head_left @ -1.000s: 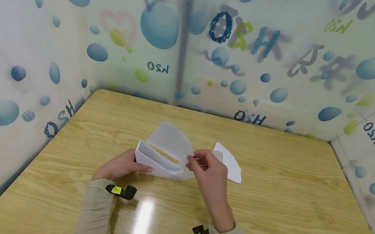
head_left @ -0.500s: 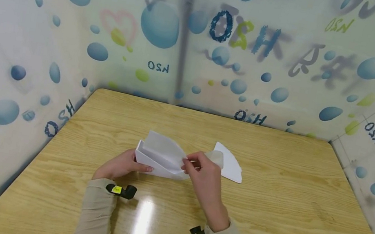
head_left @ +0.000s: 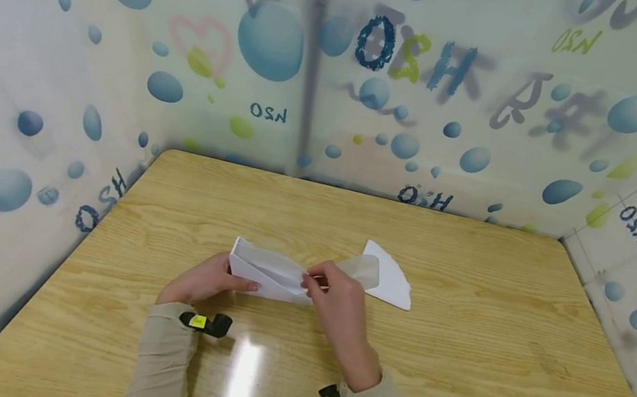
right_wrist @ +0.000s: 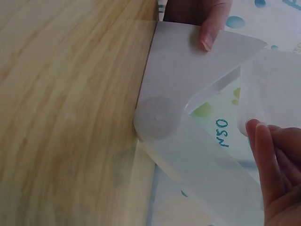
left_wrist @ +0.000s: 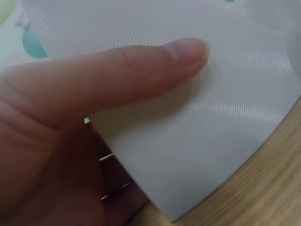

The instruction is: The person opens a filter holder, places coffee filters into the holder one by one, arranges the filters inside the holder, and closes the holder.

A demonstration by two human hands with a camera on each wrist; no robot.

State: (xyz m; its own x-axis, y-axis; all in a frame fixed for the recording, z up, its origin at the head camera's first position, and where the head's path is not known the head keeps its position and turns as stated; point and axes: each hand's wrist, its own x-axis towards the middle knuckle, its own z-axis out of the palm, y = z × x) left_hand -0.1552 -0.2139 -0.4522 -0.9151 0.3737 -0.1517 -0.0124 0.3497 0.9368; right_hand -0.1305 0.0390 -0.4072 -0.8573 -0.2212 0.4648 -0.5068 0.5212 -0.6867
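Observation:
My left hand [head_left: 206, 281] grips the left end of a white fan-shaped holder [head_left: 268, 286], thumb laid across its ribbed front wall and fingers behind it. The holder's long opening faces up, tilted. A frosted round disc [right_wrist: 157, 117] marks its narrow end, and a translucent strip [right_wrist: 211, 169] runs on from there. Between thumb and fingertip, my right hand [head_left: 341, 304] pinches the corner of a thin fan-shaped filter paper [right_wrist: 273, 89]. In the head view that filter paper lies along the holder's opening, most of it behind the front wall.
A white fan-shaped wedge of paper [head_left: 393, 280] lies on the wooden table [head_left: 495, 312] just right of my hands, partly overlapped by the translucent strip. Patterned fabric walls [head_left: 466, 111] enclose the table at the back and both sides.
My right hand has moved left and slightly down, bringing the filter paper from standing above the holder down into its opening. My left hand and the holder have stayed put.

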